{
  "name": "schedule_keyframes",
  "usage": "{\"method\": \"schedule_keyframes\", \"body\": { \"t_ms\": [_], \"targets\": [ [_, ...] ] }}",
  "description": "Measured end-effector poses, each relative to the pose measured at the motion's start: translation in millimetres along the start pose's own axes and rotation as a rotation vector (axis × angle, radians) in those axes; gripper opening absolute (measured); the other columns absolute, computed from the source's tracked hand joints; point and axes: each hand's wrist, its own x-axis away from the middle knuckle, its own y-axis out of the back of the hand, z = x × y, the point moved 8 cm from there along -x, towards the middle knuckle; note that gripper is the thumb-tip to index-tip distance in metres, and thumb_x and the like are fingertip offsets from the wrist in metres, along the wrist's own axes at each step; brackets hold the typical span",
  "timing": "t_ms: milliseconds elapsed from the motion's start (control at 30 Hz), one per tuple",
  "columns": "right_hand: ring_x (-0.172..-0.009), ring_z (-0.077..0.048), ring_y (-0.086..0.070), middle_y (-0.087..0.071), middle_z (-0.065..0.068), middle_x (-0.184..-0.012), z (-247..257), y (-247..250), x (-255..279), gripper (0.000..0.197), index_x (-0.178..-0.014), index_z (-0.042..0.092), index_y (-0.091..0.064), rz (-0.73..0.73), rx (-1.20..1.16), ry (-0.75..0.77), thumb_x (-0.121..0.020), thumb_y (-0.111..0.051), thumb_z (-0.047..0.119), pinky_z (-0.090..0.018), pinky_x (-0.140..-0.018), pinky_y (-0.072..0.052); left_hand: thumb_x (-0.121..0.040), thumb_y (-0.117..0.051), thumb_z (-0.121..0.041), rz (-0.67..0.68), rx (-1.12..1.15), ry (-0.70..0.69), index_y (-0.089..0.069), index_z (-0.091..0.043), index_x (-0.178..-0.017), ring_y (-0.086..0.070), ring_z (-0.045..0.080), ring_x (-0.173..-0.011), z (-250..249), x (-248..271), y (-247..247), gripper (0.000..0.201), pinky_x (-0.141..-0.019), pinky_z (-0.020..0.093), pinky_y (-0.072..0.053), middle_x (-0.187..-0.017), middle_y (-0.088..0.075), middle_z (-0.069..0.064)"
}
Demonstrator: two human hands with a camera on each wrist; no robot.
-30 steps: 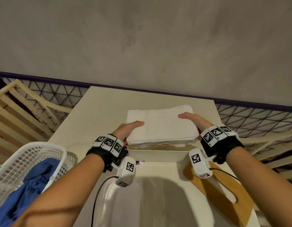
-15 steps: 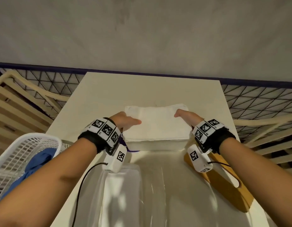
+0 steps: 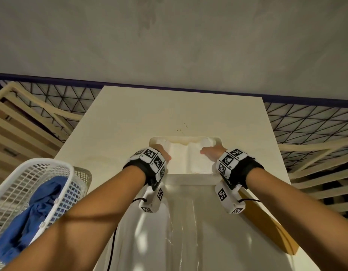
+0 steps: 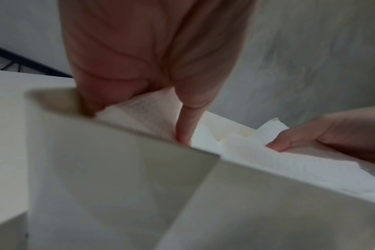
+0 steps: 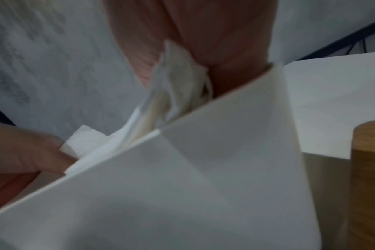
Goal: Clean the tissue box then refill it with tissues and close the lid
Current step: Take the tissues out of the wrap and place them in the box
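Note:
The white tissue box (image 3: 188, 180) stands open on the table, its near wall filling the wrist views (image 4: 118, 177) (image 5: 203, 177). A folded stack of white tissues (image 3: 186, 157) lies inside it, at about rim height. My left hand (image 3: 165, 154) grips the stack's left end: fingers go down between tissues (image 4: 143, 113) and box wall, thumb on top. At the other end my right hand (image 3: 209, 151) holds the tissues (image 5: 178, 81) the same way. The wooden lid (image 3: 267, 225) lies flat to the right of the box, under my right forearm.
A white mesh basket (image 3: 32, 178) with a blue cloth (image 3: 38, 204) sits at the table's left front corner. Clear plastic wrap (image 3: 179, 235) lies in front of the box. Bare table (image 3: 130, 122) stretches behind the box to the wall.
Both hands have lowered the tissue stack from above the box down into it. The camera has tilted, so the box now sits lower in view.

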Motion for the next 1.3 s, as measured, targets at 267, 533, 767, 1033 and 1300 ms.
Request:
{"method": "schedule_keyframes", "body": {
  "t_ms": [267, 533, 767, 1033, 1300],
  "targets": [
    [-0.124, -0.031, -0.046, -0.040, -0.015, -0.142, 15, 13, 16, 0.072, -0.145, 0.008, -0.014, -0.035, 0.362, 0.155, -0.088, -0.052, 0.027, -0.028, -0.085, -0.038, -0.091, -0.049, -0.034, -0.038, 0.101, 0.023, -0.046, 0.000, -0.130, -0.050, 0.031, -0.123, 2, 14, 14, 0.052, -0.095, 0.033, -0.042, -0.133, -0.052, 0.015],
    [-0.124, -0.031, -0.039, -0.038, -0.014, -0.135, 31, -7, 34, 0.034, -0.127, 0.013, -0.051, -0.010, 0.846, 0.467, -0.095, -0.041, 0.011, -0.035, -0.100, -0.036, -0.093, -0.044, -0.020, -0.098, -0.135, -0.147, -0.060, 0.001, -0.110, -0.057, 0.025, -0.096, -16, 27, 34, 0.032, -0.080, 0.028, -0.045, -0.119, -0.061, 0.014],
    [-0.131, -0.027, -0.040, -0.037, -0.006, -0.144, 6, -29, -1, 0.044, -0.133, 0.026, -0.044, 0.117, 0.909, 0.276, -0.090, -0.047, 0.016, -0.036, -0.111, -0.033, -0.088, -0.043, -0.030, 0.094, -0.035, -0.129, -0.060, -0.008, -0.087, -0.055, 0.024, -0.085, -10, 16, -9, 0.027, -0.076, 0.029, -0.044, -0.093, -0.062, 0.007],
    [-0.123, -0.026, -0.049, -0.052, -0.010, -0.134, 12, -18, 13, 0.037, -0.128, 0.012, -0.052, 0.046, 0.691, 0.343, -0.091, -0.046, 0.014, -0.025, -0.096, -0.038, -0.094, -0.043, -0.023, 0.004, 0.190, -0.229, -0.061, -0.008, -0.114, -0.054, 0.024, -0.115, -2, 45, 9, 0.031, -0.095, 0.029, -0.042, -0.122, -0.060, 0.009],
    [-0.082, -0.020, -0.057, -0.060, -0.007, -0.107, 36, -17, 84, 0.024, -0.110, 0.008, -0.063, -0.104, 0.487, 0.533, -0.090, -0.048, 0.009, -0.014, -0.068, -0.041, -0.095, -0.043, -0.016, -0.017, 0.545, -0.325, -0.064, -0.011, -0.101, -0.059, 0.010, -0.068, 50, 109, 6, 0.022, -0.069, 0.017, -0.050, -0.082, -0.062, -0.001]
  ]
}}
